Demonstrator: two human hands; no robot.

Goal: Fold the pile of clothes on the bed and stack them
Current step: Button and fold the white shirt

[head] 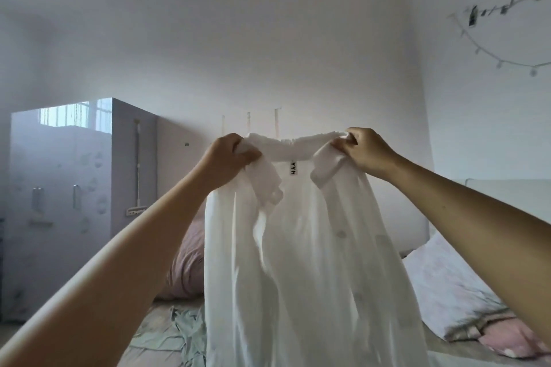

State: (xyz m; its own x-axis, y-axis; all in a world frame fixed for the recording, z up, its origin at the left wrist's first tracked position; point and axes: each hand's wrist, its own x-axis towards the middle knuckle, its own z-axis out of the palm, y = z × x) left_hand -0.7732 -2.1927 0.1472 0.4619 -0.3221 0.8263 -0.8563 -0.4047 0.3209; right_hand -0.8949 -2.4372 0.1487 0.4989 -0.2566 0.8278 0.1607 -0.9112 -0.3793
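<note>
**White garment held up by its waistband over the bed**

Bedroom, pale walls, hazy light. Grey glossy wardrobe [62, 188] with two metal handles stands far left; string of small clips and photos [492, 36] hangs on the right wall.

Both arms reach forward at chest height. Left hand [226, 158] grips the left end of the gathered waistband, fingers curled round bunched fabric. Right hand [362, 152] pinches the right end, thumb and fingers clamped on the cloth. Hands are well apart, waistband stretched between them.

Thin white garment [298, 262] hangs straight down from the hands in the centre, its lower part running out of view at the near edge. Small white label with black letters [293, 171] hangs under the waistband's middle; letters not fully legible.

Bed [167, 322] below: crumpled pale green cloth [182, 334] lies left of the hanging garment, dusty pink bundle [186, 265] behind it. Pink-and-white patterned pillow [456, 298] lies on the right, partly under the right forearm.
</note>
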